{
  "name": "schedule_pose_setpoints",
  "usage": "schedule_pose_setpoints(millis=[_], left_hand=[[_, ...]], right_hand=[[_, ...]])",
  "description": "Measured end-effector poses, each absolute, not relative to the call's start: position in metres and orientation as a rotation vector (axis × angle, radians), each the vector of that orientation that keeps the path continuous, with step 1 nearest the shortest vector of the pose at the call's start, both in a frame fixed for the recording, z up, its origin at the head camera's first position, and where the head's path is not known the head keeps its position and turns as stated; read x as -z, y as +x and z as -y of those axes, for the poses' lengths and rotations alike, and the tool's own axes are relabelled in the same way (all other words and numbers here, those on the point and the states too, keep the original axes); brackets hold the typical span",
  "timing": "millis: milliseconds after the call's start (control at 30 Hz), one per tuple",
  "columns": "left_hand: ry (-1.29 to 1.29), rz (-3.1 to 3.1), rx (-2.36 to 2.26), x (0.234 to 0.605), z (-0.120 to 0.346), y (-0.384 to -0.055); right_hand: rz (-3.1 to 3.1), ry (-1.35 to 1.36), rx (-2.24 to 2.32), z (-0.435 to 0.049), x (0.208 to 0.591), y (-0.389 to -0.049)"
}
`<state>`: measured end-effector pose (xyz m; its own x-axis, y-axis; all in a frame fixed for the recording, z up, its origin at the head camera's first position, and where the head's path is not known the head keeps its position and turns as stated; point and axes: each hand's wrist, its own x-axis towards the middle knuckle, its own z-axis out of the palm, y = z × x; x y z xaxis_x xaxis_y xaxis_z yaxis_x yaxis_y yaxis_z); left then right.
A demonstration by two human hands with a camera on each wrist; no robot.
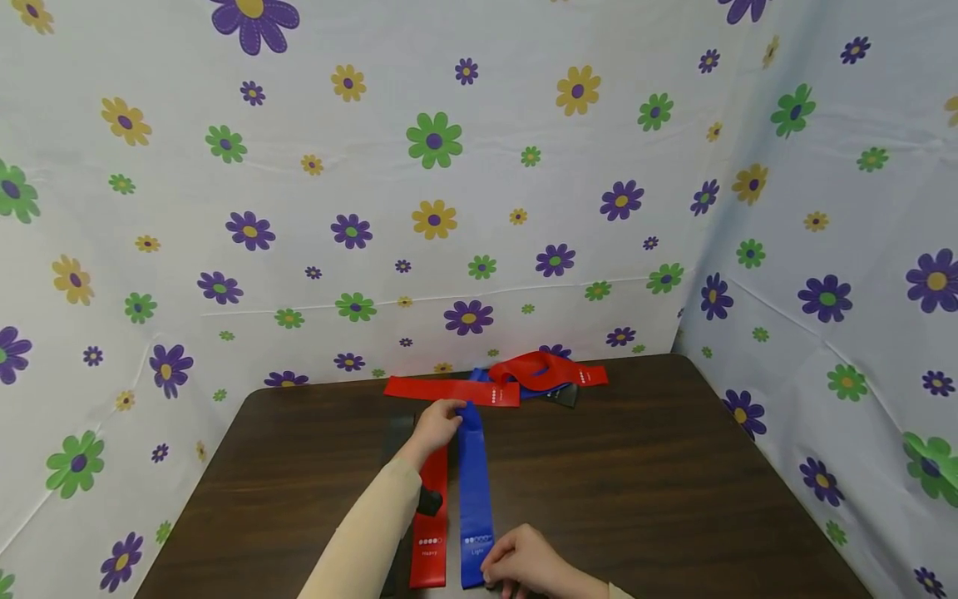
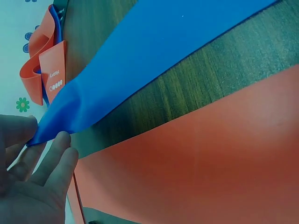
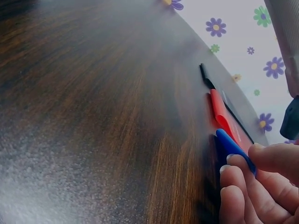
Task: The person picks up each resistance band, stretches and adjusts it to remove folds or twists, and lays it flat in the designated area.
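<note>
A blue resistance band (image 1: 475, 482), printed "Light" near its front end, lies lengthwise along the table toward me. My left hand (image 1: 437, 426) pinches its far end, where the left wrist view shows the band gathered and twisted between thumb and fingers. At the near end, my right hand (image 1: 527, 561) pinches the band's right corner; the right wrist view shows thumb and fingertips on the blue edge (image 3: 233, 148). Just left of it lies a red band (image 1: 429, 549) marked "Heavy", partly covered by my left forearm. A black band (image 1: 400, 428) lies beyond that, mostly hidden by the sleeve.
Along the table's back edge is a loose heap of bands: a flat red band (image 1: 441, 388), a curled red band (image 1: 535, 370), and parts of blue and black ones (image 1: 563, 397). Flower-printed cloth (image 1: 434, 191) hangs behind the dark wooden table (image 1: 636, 466) and at its sides.
</note>
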<state>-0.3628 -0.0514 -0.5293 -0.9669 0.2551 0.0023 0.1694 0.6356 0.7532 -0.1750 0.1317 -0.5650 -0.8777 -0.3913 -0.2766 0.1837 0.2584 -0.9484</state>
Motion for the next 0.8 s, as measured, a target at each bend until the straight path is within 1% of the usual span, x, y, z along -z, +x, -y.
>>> schedule_pose_setpoints(millis=[367, 800], left_hand=[[0.428, -2.705, -1.217, 0.535, 0.049, -0.362], [0.379, -2.655, -1.188, 0.540, 0.046, -0.360]], right_hand=[[-2.086, -0.210, 1.648, -0.131, 0.563, -0.175], [-2.153, -0.272, 1.597, -0.133, 0.569, -0.175]])
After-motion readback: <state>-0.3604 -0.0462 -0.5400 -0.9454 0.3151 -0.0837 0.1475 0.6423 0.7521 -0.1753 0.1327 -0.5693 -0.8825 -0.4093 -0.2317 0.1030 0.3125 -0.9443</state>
